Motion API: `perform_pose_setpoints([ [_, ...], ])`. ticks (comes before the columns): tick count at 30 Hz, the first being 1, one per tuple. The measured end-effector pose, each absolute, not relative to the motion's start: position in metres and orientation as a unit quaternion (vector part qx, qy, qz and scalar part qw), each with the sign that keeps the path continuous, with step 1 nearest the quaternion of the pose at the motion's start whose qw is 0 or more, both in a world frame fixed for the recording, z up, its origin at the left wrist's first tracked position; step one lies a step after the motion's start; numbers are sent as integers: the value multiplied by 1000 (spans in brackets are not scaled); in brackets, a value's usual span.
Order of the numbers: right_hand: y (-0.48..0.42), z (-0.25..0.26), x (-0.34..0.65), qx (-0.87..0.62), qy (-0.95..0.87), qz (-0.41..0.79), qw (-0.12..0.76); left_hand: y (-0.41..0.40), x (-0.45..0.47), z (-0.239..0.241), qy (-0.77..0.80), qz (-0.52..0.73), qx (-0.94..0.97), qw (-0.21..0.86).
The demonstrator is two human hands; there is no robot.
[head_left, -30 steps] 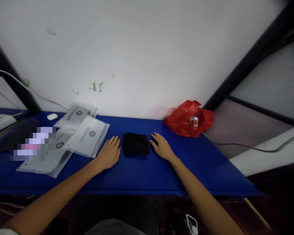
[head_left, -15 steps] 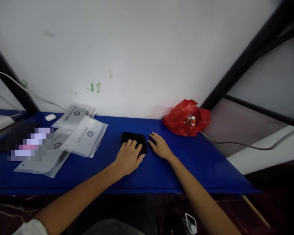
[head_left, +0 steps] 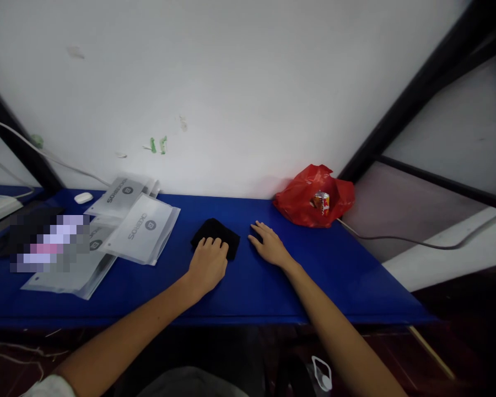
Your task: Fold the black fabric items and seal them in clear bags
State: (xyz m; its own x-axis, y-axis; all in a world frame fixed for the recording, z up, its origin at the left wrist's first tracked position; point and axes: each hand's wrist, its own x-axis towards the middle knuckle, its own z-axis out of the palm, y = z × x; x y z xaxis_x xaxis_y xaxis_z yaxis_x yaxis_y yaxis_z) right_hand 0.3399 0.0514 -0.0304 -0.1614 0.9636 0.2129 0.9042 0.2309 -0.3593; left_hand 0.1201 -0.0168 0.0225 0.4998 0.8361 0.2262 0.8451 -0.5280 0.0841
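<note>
A folded black cloth [head_left: 215,230] lies on the blue tabletop in the middle of the head view. My left hand [head_left: 209,263] grips its near edge, with the fingers on top and the thumb out of sight. To the right of the cloth, apart from it, my right hand [head_left: 268,245] rests on the tabletop with its fingers stretched out, holding nothing.
Left of the cloth lie several frosted zip pouches [head_left: 144,229] with printed lettering. A small white case [head_left: 83,198] and a white device [head_left: 0,208] sit farther left. At the back right is a red plastic bag [head_left: 314,196] with a packet showing. A white wall [head_left: 231,99] stands behind.
My left hand has moved slightly left, and the black cloth has shifted and turned with it. My right hand stays in nearly the same place.
</note>
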Motion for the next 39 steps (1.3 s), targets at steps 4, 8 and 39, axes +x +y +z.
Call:
perform_pose_setpoints([
  [4,51,-31,341,-609,-757,82,222,-26,129,29,-453,-109,-884,-33],
  [8,51,-30,344,-602,-752,79,257,-26,120,47,-492,-189,-839,-137],
  [39,-21,10,310,-610,-767,-81,182,-19,19,58,-682,-307,-659,81],
])
